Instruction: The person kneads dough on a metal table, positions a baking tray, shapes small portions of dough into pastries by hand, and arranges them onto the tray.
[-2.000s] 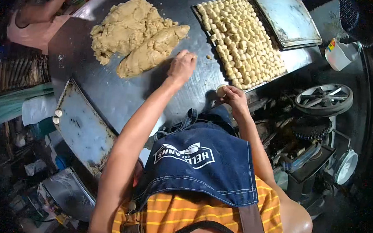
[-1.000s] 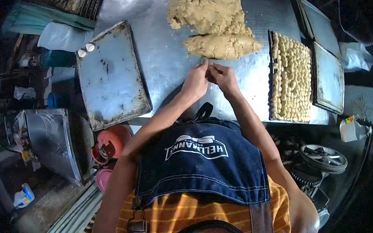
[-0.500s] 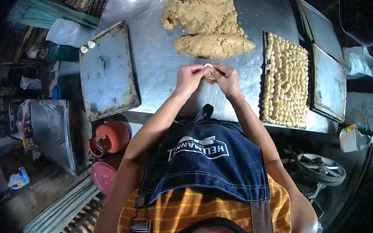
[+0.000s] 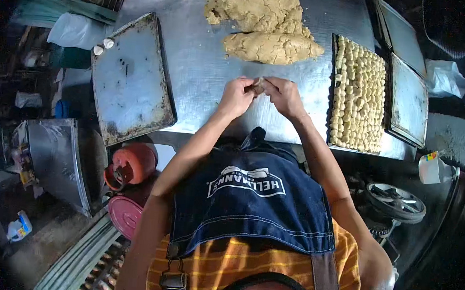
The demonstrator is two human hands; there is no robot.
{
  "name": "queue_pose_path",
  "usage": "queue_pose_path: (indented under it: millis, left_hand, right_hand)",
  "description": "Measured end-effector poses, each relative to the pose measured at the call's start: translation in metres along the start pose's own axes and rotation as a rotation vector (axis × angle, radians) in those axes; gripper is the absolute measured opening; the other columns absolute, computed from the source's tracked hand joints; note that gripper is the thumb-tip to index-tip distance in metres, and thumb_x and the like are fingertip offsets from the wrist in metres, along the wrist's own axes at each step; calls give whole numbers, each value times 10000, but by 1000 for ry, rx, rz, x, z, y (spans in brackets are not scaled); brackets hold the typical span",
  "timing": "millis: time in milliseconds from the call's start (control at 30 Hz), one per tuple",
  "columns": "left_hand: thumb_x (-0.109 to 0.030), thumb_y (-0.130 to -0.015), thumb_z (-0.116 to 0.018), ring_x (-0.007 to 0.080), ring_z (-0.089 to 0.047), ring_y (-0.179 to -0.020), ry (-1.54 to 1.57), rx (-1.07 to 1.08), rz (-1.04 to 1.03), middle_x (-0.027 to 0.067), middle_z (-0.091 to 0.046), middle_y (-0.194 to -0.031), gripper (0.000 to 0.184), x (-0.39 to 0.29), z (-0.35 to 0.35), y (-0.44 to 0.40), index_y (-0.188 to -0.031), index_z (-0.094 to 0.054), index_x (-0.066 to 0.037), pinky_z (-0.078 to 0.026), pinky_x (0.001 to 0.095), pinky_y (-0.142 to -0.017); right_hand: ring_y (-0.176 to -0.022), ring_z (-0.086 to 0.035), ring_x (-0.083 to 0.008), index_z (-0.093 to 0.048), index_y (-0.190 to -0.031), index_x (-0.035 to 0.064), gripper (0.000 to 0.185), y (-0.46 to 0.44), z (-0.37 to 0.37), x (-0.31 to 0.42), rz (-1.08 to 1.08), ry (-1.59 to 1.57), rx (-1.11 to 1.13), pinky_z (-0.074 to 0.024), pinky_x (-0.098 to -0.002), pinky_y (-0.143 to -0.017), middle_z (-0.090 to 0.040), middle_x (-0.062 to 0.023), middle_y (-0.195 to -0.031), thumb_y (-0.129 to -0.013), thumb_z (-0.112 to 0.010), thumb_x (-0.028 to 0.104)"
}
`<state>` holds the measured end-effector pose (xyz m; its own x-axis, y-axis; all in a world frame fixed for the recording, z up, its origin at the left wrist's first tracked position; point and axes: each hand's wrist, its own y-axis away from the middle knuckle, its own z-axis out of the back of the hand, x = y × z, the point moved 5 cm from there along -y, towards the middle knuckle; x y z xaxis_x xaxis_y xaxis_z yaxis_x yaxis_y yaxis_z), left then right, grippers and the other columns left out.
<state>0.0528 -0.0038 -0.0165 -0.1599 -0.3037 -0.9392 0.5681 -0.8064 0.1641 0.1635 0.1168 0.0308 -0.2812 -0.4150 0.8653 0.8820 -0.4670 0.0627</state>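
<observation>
My left hand and my right hand meet over the metal table, in front of my apron. The fingertips of both are pinched around a small piece of dough, which they mostly cover. Just beyond my hands lies a long log of dough, and behind it a large crumbly mound of dough. On the left, a worn baking tray carries two small pale shaped pieces at its far left corner. A tray on the right holds tight rows of small shaped dough pieces.
More flat trays lean or lie at the table's right edge, by a plastic bag. Below the table's left side stand an orange gas cylinder and a pink lid. A spoked wheel is at lower right.
The dough between my fingertips showed as a pale round before; now it looks folded and more hidden by the fingers. The whole view has shifted slightly.
</observation>
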Motion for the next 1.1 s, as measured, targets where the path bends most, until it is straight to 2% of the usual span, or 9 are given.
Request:
queue_pose_path:
  millis: [67, 233, 367, 400, 533, 733, 867, 1033, 1100]
  left_hand:
    - [-85, -936, -729, 115, -622, -713, -146, -28, -113, 38, -734, -896, 179, -5, 7, 1, -1093, -784, -18, -503, 275, -629]
    - [-77, -921, -750, 112, -606, -676, 224, 7, 44, 35, -730, -851, 160, 4, 9, -2, -1069, -783, -24, -493, 252, -605]
    - [-83, -916, -765, 106, -592, -652, 82, 65, 36, 20, -720, -806, 132, 2, 20, -10, -1030, -779, -18, -489, 235, -596]
    - [-83, -916, -765, 106, -592, -652, 76, 62, 30, 20, -720, -806, 132, 0, 19, -12, -1030, -779, -18, -489, 235, -596]
    - [-87, -905, -777, 106, -581, -635, 206, 124, 96, 12, -718, -785, 129, -5, 0, -7, -1019, -780, -29, -490, 250, -596]
    - [-71, -902, -765, 131, -599, -652, 167, 139, 123, 52, -733, -841, 120, 4, -32, -2, -1001, -772, -4, -499, 264, -600]
    - [-49, -884, -752, 185, -644, -705, -382, 242, -324, 86, -722, -873, 127, -35, -43, 13, -985, -762, 28, -510, 279, -620]
    - [-76, -864, -691, 300, -639, -753, -304, 113, -394, 129, -700, -886, 164, -64, -76, 16, -984, -771, 4, -514, 369, -697]
    - [-78, -866, -686, 307, -641, -765, -292, 67, -302, 124, -701, -891, 158, -67, -79, 12, -974, -770, 1, -515, 376, -710]
  right_hand:
    - [-726, -691, -175, -730, -1057, -48, 194, -5, -7, 0, 49, 30, -46, -532, -299, -672, -711, -116, -774, -957, -654, 99]
    - [-706, -689, -211, -733, -960, -27, 150, -7, -16, -13, 9, 327, -122, -529, -332, -664, -718, -125, -779, -936, -667, 106]
    - [-679, -679, -256, -747, -916, 7, 134, -2, -17, -38, -376, -241, -31, -526, -348, -667, -724, -138, -800, -911, -709, 135]
    - [-679, -679, -256, -747, -916, 7, 134, -3, -13, -34, -368, -244, -33, -526, -348, -667, -724, -138, -800, -911, -709, 135]
    - [-699, -689, -251, -758, -939, 27, 107, 4, 14, 1, 18, 387, -242, -535, -345, -669, -731, -119, -825, -882, -723, 110]
    - [-709, -689, -246, -764, -975, 48, 172, 24, 21, -34, -57, 157, -292, -542, -359, -672, -726, -112, -834, -831, -759, 142]
    - [-713, -692, -273, -758, -988, 41, 256, 36, 25, -74, -72, 57, 113, -548, -392, -667, -741, -152, -856, -772, -787, 176]
    - [-719, -690, -324, -733, -987, 29, 289, 17, 16, -100, -36, 74, 19, -549, -413, -658, -733, -173, -860, -768, -770, 214]
    - [-722, -690, -350, -720, -986, 23, 306, 12, 3, -107, -32, 91, -24, -550, -423, -653, -729, -184, -862, -766, -761, 232]
